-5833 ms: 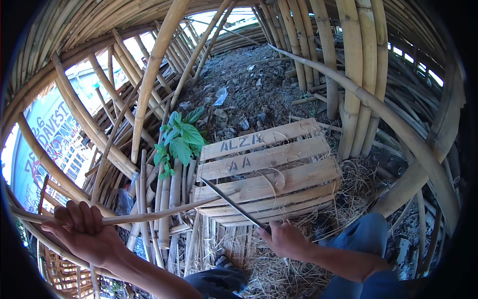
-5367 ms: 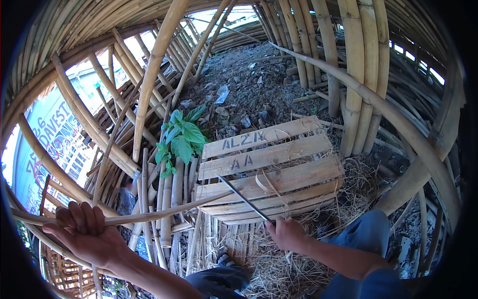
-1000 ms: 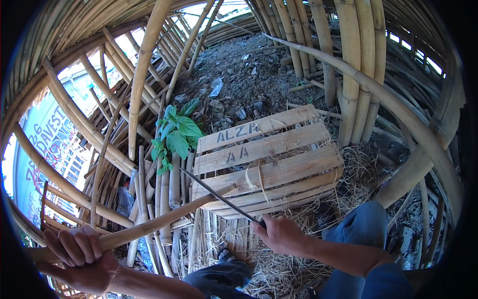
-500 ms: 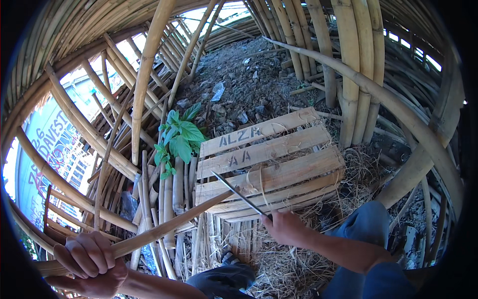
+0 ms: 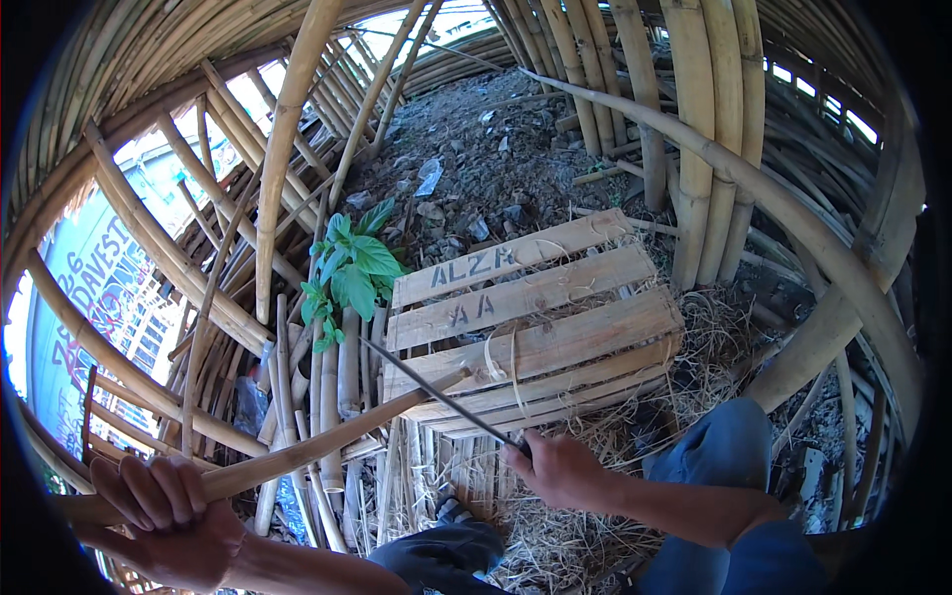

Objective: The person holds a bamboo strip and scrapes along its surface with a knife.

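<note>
My left hand [image 5: 164, 521] is closed around a split bamboo pole [image 5: 307, 449] at the lower left. The pole slants up to the right, and its far end lies over the front edge of a slatted wooden crate [image 5: 555, 335]. My right hand [image 5: 565, 472] grips the dark handle of a long, thin-bladed knife [image 5: 458, 409]. Its blade crosses the bamboo close to the far end, with the tip pointing up and left. A pale curled shaving [image 5: 516, 372] lies on the crate near that end. My fingers hide part of the handle.
Bamboo shavings [image 5: 585, 535] litter the ground below the crate. A leafy green plant [image 5: 352, 273] grows at its left, beside stacked bamboo poles [image 5: 332, 416]. Thick upright bamboo posts [image 5: 699, 149] and a slanting pole [image 5: 783, 203] stand on the right. Rocky soil [image 5: 466, 149] rises behind.
The knife has moved left and slightly down over the bamboo, its tip now past the crate's left edge. The bamboo and my left hand have shifted a little left and down.
</note>
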The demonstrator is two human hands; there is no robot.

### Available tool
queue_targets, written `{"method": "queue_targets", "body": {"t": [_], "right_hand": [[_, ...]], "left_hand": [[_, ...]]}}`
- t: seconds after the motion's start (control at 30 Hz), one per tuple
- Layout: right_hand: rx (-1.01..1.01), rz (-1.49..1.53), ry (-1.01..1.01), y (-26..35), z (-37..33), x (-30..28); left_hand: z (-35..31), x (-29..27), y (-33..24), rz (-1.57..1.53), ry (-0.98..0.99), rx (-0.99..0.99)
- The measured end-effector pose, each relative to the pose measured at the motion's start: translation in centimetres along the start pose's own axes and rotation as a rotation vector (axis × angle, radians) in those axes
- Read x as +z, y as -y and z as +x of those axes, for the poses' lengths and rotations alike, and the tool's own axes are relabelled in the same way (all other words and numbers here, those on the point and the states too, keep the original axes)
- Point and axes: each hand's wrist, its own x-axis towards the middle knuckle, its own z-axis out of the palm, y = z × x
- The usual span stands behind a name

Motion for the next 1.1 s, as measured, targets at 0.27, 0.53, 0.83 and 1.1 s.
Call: {"method": "queue_targets", "body": {"t": [0.27,0.53,0.83,1.1], "right_hand": [[-0.049,-0.022,0.012,-1.0,0.8,0.4],[-0.233,-0.131,-0.15,-0.4,-0.3,0.3],[0.002,-0.103,-0.085,-0.1,0.8,-0.3],[0.038,-0.04,-0.033,-0.1,0.1,-0.5]], "left_hand": [[-0.4,2.5,0.4,0.082,-0.265,0.044],[-0.1,-0.1,0.3,-0.013,-0.016,-0.002],[-0.1,0.5,0.1,0.008,-0.067,-0.018],[0.6,-0.6,0.2,-0.149,0.169,-0.068]]}}
